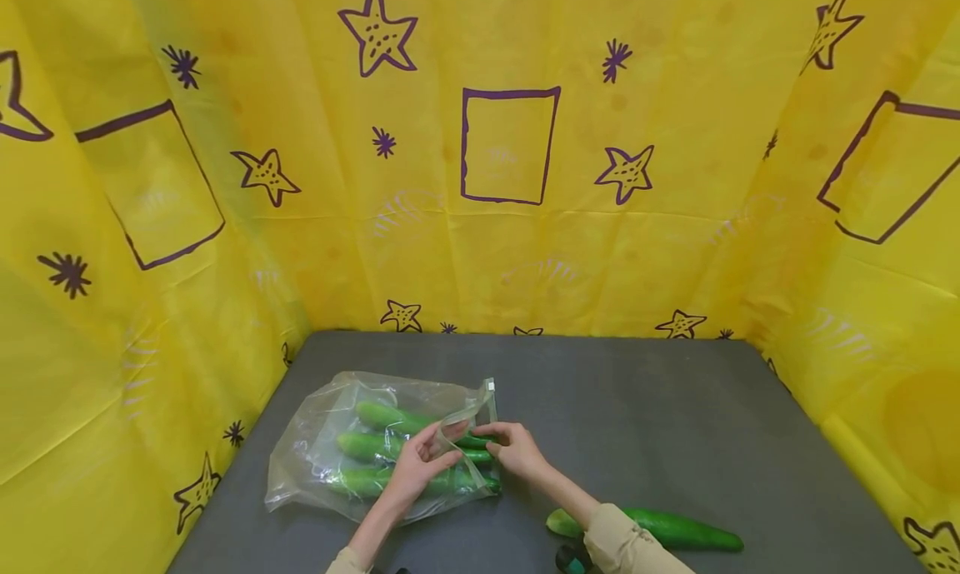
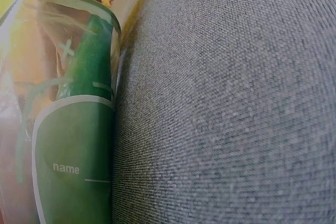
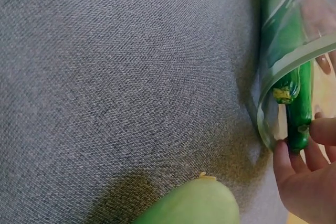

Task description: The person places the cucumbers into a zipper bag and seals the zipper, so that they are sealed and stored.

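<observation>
A clear zip bag (image 1: 300,466) lies on the table with its mouth to the right and three green cucumbers inside, one of them the middle cucumber (image 1: 360,446). My left hand (image 1: 418,464) holds the upper film at the bag's mouth, thumb toward the opening. At that mouth, my right hand (image 1: 519,453) pinches the stem end of a cucumber (image 3: 299,114) sticking out past the rim. Beside it, another cucumber's end (image 3: 283,94) shows within the opening. In the left wrist view the bag's printed "name" label (image 2: 73,166) covers part of a cucumber.
A loose cucumber (image 1: 675,528) lies on the grey table (image 1: 637,407), close to the right forearm. A small dark object (image 1: 572,557) shows at the bottom edge by the right sleeve. Yellow patterned sheets (image 1: 510,266) enclose the table's back and sides.
</observation>
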The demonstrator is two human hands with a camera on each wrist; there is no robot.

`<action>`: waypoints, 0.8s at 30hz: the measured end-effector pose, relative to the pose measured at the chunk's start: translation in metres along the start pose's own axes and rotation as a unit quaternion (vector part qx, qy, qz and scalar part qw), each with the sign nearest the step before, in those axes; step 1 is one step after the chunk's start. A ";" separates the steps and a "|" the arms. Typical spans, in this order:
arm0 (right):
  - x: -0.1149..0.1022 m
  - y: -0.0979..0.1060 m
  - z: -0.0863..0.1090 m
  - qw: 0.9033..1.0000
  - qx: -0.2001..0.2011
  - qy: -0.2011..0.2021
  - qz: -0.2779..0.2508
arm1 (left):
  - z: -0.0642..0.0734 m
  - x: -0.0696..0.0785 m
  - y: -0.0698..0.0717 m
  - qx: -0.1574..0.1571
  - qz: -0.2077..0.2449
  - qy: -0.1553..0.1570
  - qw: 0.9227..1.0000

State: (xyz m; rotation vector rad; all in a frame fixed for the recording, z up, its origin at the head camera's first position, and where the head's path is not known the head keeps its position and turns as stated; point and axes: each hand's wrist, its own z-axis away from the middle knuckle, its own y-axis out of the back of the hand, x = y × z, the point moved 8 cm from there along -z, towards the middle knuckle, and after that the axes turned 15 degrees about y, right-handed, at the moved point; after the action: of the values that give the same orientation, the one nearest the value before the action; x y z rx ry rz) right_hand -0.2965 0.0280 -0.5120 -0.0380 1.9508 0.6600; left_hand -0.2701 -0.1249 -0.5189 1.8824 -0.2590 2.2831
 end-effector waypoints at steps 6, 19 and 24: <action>-0.002 0.001 0.000 1.000 0.006 0.001 -0.010 | 0.000 0.001 -0.001 -0.011 0.002 -0.010 1.000; -0.008 0.005 0.002 0.999 0.012 0.039 -0.012 | 0.000 0.000 0.000 -0.008 -0.007 0.007 1.000; -0.009 0.008 0.003 0.999 0.012 0.046 0.005 | 0.000 0.000 0.000 -0.006 -0.011 -0.002 1.000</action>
State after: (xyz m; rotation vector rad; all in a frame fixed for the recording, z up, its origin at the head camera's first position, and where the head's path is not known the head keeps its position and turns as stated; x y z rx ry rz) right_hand -0.2919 0.0337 -0.5019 -0.0439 2.0487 0.6516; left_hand -0.2705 -0.1253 -0.5191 1.8734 -0.2507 2.2588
